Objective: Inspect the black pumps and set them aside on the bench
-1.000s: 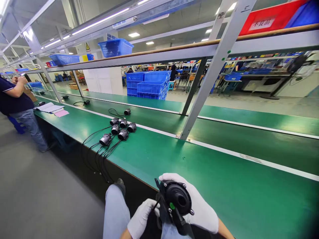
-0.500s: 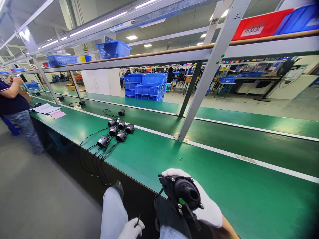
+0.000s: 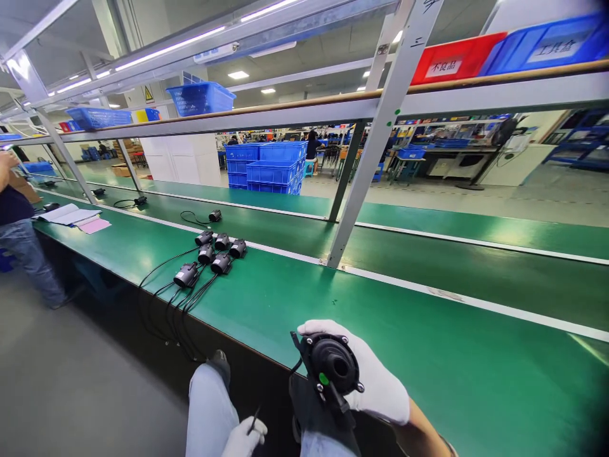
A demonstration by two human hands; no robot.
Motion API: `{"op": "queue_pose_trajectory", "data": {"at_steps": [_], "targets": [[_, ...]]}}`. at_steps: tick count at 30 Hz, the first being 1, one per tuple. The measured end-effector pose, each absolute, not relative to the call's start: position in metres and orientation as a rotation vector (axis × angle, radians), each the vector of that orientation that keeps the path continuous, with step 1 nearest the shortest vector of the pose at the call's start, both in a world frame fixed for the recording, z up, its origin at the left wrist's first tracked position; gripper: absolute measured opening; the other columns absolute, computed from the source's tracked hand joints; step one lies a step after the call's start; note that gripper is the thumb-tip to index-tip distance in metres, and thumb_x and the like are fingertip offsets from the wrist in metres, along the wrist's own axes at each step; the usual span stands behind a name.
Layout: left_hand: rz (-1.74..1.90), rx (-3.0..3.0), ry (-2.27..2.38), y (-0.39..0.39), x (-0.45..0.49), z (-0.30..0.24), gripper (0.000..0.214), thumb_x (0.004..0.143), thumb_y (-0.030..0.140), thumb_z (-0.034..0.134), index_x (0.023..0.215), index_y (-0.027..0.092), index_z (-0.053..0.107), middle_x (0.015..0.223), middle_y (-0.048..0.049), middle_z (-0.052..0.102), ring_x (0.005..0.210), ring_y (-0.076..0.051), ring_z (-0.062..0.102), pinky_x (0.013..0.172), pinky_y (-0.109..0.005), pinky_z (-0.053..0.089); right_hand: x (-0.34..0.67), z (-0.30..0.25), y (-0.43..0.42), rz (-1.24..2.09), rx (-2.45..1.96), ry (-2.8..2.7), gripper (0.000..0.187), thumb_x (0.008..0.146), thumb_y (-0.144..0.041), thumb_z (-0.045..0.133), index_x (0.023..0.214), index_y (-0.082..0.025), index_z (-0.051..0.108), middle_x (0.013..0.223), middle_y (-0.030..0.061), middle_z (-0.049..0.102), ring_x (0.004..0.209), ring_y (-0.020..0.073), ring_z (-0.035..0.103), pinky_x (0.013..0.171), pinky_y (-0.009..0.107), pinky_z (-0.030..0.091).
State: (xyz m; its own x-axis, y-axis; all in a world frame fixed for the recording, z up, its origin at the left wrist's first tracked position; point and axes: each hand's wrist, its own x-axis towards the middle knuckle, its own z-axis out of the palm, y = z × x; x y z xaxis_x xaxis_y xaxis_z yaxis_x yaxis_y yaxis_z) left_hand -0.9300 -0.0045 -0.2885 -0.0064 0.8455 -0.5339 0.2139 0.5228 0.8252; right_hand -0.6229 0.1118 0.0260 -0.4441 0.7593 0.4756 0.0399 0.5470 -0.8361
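Pump point(image 3: 328, 360) sits gripped in the right hand point(image 3: 378, 383), probably angled for viewing, while at its eight o'clock the left hand point(image 3: 245, 438) pinches a dark strand point(image 3: 254, 419).

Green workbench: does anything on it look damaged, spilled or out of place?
The nearer white strip has a grey, worn-looking patch right of the post, unlike its cleaner stretches. Cables from the black units hang over the front edge and might snag. No spill shows.
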Motion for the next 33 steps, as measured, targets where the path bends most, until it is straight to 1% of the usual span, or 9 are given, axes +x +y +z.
{"op": "queue_pose_trajectory", "data": {"at_steps": [6,10,15,19,25,30,33], "targets": [[0.685,0.936,1.508,-0.003,-0.934,-0.296,0.034,0.068,0.055,0.065,0.078,0.022,0.061,0.074,0.0,0.057,0.08,-0.021,0.054,0.087,-0.035,0.041,-0.618,0.031,0.114,0.984,-0.685,-1.864,0.058,0.071,-0.044,0.076,0.123,-0.023,0.063,0.119,0.0132,0.072,0.106,0.0303,0.072,0.096,0.042,0.059],[0.694,0.917,1.511,-0.004,-0.934,-0.299,0.035,0.069,0.055,0.063,0.079,0.022,0.062,0.073,-0.0004,0.057,0.079,-0.022,0.055,0.084,-0.036,0.042,-0.616,0.03,0.115,1.008,-0.704,-1.845,0.06,0.071,-0.05,0.076,0.123,-0.023,0.063,0.119,0.0133,0.072,0.105,0.0307,0.073,0.095,0.043,0.059],[0.701,0.929,1.521,-0.003,-0.934,-0.29,0.032,0.069,0.052,0.062,0.079,0.021,0.062,0.074,-0.0009,0.058,0.081,-0.023,0.056,0.086,-0.036,0.041,-0.616,0.031,0.119,1.013,-0.726,-1.832,0.061,0.069,-0.054,0.077,0.121,-0.023,0.065,0.118,0.0128,0.073,0.104,0.0313,0.073,0.093,0.043,0.059],[0.699,0.936,1.523,-0.001,-0.933,-0.282,0.029,0.069,0.048,0.061,0.079,0.021,0.063,0.076,-0.0016,0.06,0.084,-0.023,0.057,0.088,-0.035,0.04,-0.617,0.033,0.12,1.008,-0.735,-1.831,0.058,0.07,-0.052,0.075,0.12,-0.023,0.065,0.116,0.0127,0.074,0.103,0.0311,0.073,0.093,0.042,0.06],[0.688,0.888,1.541,-0.002,-0.93,-0.281,0.035,0.07,0.056,0.063,0.079,0.022,0.062,0.074,-0.0009,0.058,0.082,-0.023,0.057,0.085,-0.035,0.043,-0.618,0.033,0.121,1.003,-0.733,-1.836,0.058,0.071,-0.052,0.074,0.12,-0.024,0.064,0.117,0.0131,0.073,0.103,0.0316,0.073,0.092,0.044,0.06],[0.695,0.872,1.539,-0.002,-0.929,-0.281,0.035,0.071,0.056,0.064,0.078,0.022,0.063,0.074,-0.0009,0.059,0.08,-0.022,0.058,0.085,-0.036,0.045,-0.618,0.031,0.124,1.066,-0.753,-1.818,0.063,0.068,-0.056,0.078,0.12,-0.024,0.064,0.118,0.0136,0.073,0.106,0.0327,0.072,0.096,0.045,0.058],[0.688,0.856,1.537,-0.001,-0.929,-0.28,0.037,0.069,0.058,0.064,0.078,0.022,0.063,0.073,-0.0011,0.058,0.079,-0.023,0.058,0.082,-0.036,0.046,-0.617,0.029,0.126,1.06,-0.753,-1.819,0.064,0.067,-0.058,0.078,0.121,-0.024,0.064,0.12,0.0133,0.072,0.107,0.0328,0.072,0.097,0.045,0.058]]}}
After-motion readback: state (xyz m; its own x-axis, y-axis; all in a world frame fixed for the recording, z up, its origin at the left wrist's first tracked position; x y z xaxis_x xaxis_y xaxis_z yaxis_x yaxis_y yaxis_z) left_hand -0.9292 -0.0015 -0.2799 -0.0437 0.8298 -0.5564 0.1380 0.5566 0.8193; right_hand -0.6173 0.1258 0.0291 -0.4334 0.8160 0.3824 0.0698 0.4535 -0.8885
